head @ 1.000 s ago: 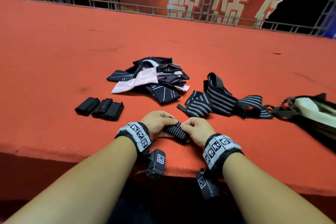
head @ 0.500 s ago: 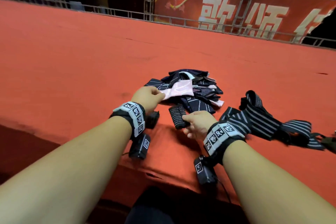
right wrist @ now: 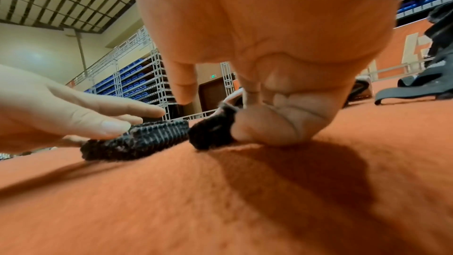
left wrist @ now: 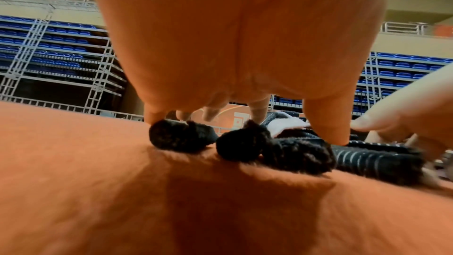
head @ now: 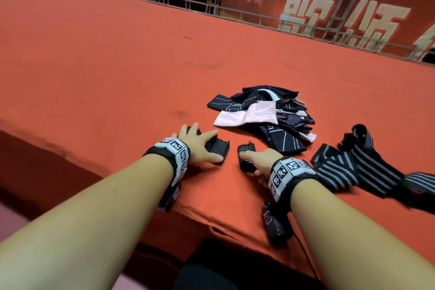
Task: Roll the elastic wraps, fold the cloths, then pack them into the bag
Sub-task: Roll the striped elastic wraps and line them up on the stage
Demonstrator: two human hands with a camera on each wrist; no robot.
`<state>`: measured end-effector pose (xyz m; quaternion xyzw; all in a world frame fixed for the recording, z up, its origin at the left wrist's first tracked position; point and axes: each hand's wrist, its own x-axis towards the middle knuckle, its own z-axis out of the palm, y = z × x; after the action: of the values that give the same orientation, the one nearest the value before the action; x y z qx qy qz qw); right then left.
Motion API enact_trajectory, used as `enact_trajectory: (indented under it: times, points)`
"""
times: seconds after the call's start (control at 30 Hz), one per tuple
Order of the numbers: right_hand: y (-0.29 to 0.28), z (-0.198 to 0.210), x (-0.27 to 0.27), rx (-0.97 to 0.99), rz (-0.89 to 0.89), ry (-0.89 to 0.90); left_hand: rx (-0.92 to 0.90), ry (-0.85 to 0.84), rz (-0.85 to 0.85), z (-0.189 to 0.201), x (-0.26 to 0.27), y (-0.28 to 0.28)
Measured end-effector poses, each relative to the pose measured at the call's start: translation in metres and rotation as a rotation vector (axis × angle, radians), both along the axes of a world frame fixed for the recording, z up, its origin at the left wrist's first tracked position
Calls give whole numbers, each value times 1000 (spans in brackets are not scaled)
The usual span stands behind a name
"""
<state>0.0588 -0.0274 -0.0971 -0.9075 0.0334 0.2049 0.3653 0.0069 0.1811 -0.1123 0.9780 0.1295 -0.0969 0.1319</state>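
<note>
Three rolled black wraps [head: 217, 148] lie side by side on the red platform. My left hand [head: 200, 146] rests on them with its fingers spread; in the left wrist view the fingertips [left wrist: 326, 133] touch the rolls [left wrist: 181, 137]. Just to their right my right hand [head: 253, 160] holds a fourth rolled wrap [head: 246, 152] down on the surface. Its fingers curl against that roll [right wrist: 210, 133] and its thumb is lifted. A pile of dark and pink cloths [head: 266, 115] lies behind. Unrolled striped wraps [head: 348, 167] lie to the right.
The red platform's front edge [head: 211, 226] runs just under my wrists, with a drop below. A metal railing [head: 235, 14] and a red banner [head: 341, 7] close off the far side. The bag is out of view.
Both hands moved left from the front edge. The right hand brought the freshly rolled wrap beside the three rolls, and the left hand settled on those rolls. The view swung left, losing the bag.
</note>
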Motion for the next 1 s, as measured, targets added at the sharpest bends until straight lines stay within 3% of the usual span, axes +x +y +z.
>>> enact_trajectory:
  times: [0.13,0.33,0.7,1.0]
  points:
    - [6,-10,15,-111,16,-216,12,71,1,-5,4,3]
    - [20,-23,13,148,35,-5,14,138,-9,-4,8,7]
    - [53,-29,19,311,9,30,-75,79,-4,8,0,24]
    - [76,-36,26,383,46,46,-37,135,-69,12,6,21]
